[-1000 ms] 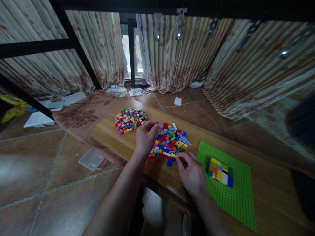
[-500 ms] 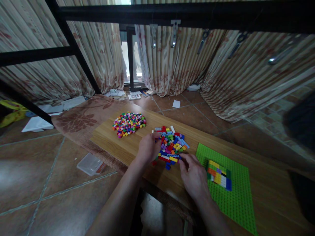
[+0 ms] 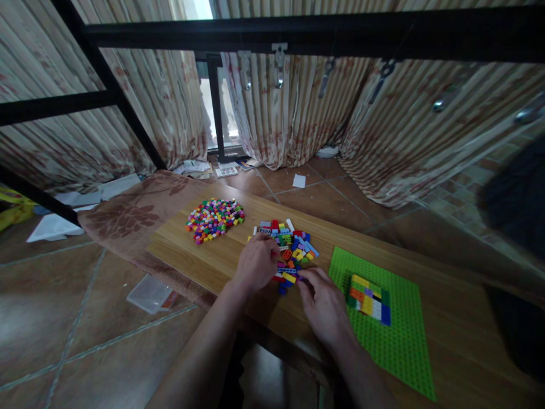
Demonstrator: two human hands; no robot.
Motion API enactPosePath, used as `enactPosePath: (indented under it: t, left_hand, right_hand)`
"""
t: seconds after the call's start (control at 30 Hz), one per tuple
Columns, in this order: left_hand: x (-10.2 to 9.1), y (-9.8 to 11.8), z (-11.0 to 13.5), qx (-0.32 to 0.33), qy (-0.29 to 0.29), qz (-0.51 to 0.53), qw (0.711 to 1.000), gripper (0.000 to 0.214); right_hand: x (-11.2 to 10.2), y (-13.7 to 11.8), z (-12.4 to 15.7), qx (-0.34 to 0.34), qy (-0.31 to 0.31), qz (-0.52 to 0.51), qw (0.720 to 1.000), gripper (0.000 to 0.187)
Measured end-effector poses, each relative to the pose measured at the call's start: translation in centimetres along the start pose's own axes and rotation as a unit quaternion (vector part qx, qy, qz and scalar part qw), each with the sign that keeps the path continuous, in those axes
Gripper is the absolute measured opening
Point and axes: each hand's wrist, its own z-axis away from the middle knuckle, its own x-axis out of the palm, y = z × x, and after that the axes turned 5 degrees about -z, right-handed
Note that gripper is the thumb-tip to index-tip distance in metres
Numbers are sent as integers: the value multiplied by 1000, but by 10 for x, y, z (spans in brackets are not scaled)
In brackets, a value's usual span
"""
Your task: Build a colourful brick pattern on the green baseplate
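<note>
A heap of mixed long coloured bricks (image 3: 293,241) lies in the middle of the wooden table (image 3: 204,258). My left hand (image 3: 255,264) rests on the heap's near-left side with fingers curled among the bricks. At the heap's near edge my right hand (image 3: 323,304) has its fingers pinched together; what they hold is too small to name. Right of the hands lies a green baseplate (image 3: 398,346) with a small block of coloured bricks (image 3: 369,298) built on it. Further left sits a pile of tiny coloured bricks (image 3: 214,217).
A brown flowered cloth (image 3: 128,213) hangs over the table's left end. A clear plastic box (image 3: 149,293) lies on the tiled floor below it. Papers (image 3: 55,224) are scattered near the curtains. A black metal frame (image 3: 298,31) crosses overhead. Something dark (image 3: 517,199) sits at the right.
My left hand came down from above the heap onto its near-left side and curled in. The right hand stayed at the heap's near edge. The view tilted a little.
</note>
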Motion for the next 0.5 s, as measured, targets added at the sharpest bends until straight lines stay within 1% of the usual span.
enactPosePath:
  t: [0.07, 0.13, 0.23, 0.33, 0.5]
  left_hand:
    - [-2, -2, 0, -15, -1, -3, 1000, 26]
    - [-1, -1, 0, -17, 3, -5, 1000, 30]
    - [2, 6, 0, 13, 13, -5, 1000, 30]
    - [7, 12, -2, 53, 7, -27, 998, 30]
    - [14, 13, -6, 72, 7, -73, 995, 37]
  right_hand:
    - [-1, 1, 0, -2, 1, 1, 1000, 21]
    - [-1, 2, 1, -2, 1, 0, 1000, 21]
    - [-2, 1, 1, -4, 8, -3, 1000, 20]
    - [-2, -1, 1, -5, 18, -7, 1000, 21]
    - [-5, -4, 1, 5, 6, -17, 1000, 21]
